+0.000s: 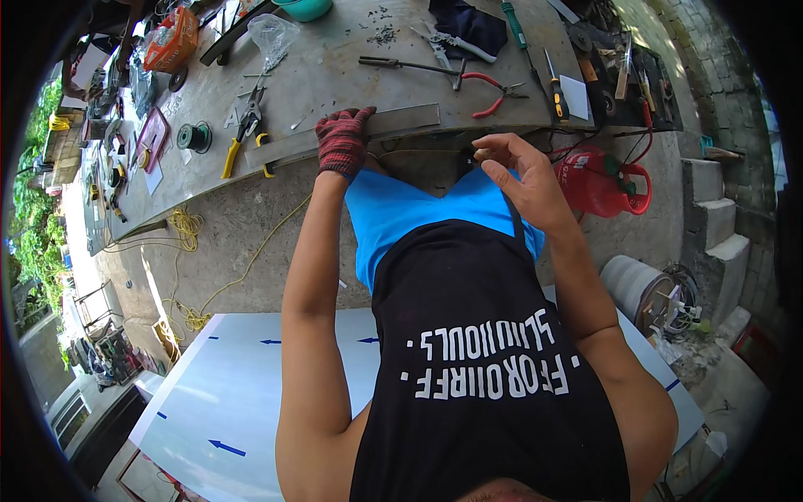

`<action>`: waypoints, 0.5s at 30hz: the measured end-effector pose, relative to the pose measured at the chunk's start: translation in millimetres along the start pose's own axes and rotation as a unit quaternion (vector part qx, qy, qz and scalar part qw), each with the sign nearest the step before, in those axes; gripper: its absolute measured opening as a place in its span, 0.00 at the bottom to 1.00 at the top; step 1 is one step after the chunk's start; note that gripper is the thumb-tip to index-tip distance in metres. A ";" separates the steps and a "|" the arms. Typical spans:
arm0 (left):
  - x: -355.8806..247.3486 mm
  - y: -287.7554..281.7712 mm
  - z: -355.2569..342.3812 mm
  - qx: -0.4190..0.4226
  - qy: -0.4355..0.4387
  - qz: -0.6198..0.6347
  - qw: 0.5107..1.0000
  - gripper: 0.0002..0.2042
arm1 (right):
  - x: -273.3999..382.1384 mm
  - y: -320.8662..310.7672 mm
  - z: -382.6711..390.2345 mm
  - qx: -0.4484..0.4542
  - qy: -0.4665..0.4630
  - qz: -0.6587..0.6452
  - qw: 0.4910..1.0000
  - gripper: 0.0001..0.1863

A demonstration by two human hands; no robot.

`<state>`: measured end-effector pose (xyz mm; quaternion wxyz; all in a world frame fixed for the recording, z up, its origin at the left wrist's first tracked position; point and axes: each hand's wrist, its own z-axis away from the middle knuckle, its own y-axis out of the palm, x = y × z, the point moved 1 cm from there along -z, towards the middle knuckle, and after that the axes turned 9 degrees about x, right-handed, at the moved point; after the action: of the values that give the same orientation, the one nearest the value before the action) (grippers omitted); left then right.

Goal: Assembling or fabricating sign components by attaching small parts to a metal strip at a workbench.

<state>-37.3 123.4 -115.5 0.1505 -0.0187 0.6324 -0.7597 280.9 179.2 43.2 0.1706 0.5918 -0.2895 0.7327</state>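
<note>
A long grey metal strip [406, 120] is laid along the near edge of the surface [330, 79], toward eleven o'clock from the middle of the view. It is touched from above by the gloved left hand [343, 140], whose grip is partly curled across it; whether the strip is clasped underneath cannot be told. The bare right hand [523, 180] is raised at two o'clock, apart from the strip, with its grip half curled and the thumb near the fingers; whether something small is pinched there cannot be told. At ten o'clock, yellow-handled cutters [244, 125] are placed near the strip's left end, with a spool [195, 138] of green wire beyond. Between ten and eleven o'clock, pale contents, too small to identify, are held in an orange bag [173, 43]. At eleven o'clock, a clear plastic bag [273, 39] is seen below a green bowl [303, 8], which is cut off by the picture's edge. A red gas cylinder [590, 180] is stood beside the surface, toward two o'clock.
</note>
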 end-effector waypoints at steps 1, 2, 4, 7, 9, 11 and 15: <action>-0.8 -0.9 0.0 0.000 0.001 0.000 1.000 0.28 | -1.0 0.7 -0.1 -0.012 -0.014 0.002 1.000 0.15; -1.5 -1.9 0.1 0.003 0.002 0.003 1.000 0.29 | -1.4 0.9 0.1 -0.013 -0.013 0.001 1.000 0.15; -1.7 -2.6 -0.5 0.005 0.002 0.005 1.000 0.29 | -1.7 1.0 0.5 -0.013 -0.019 0.000 1.000 0.15; -1.0 -1.7 -1.3 0.020 -0.007 0.007 1.000 0.30 | -1.3 0.2 0.7 -0.007 -0.014 0.007 1.000 0.15; -2.1 -1.2 1.4 0.009 -0.012 0.011 1.000 0.30 | -1.9 0.1 0.8 -0.007 -0.010 0.007 1.000 0.15; -3.9 -3.0 2.1 0.007 -0.025 0.017 1.000 0.30 | -2.2 0.4 1.4 -0.005 -0.006 0.006 1.000 0.15; -5.0 -8.4 12.5 -0.067 -0.019 0.048 0.996 0.30 | -2.5 1.3 -0.1 -0.002 -0.001 0.005 1.000 0.15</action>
<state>-31.5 114.1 -104.1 0.1973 -0.0128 0.6792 -0.7069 280.7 178.4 40.5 0.1678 0.5910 -0.2936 0.7324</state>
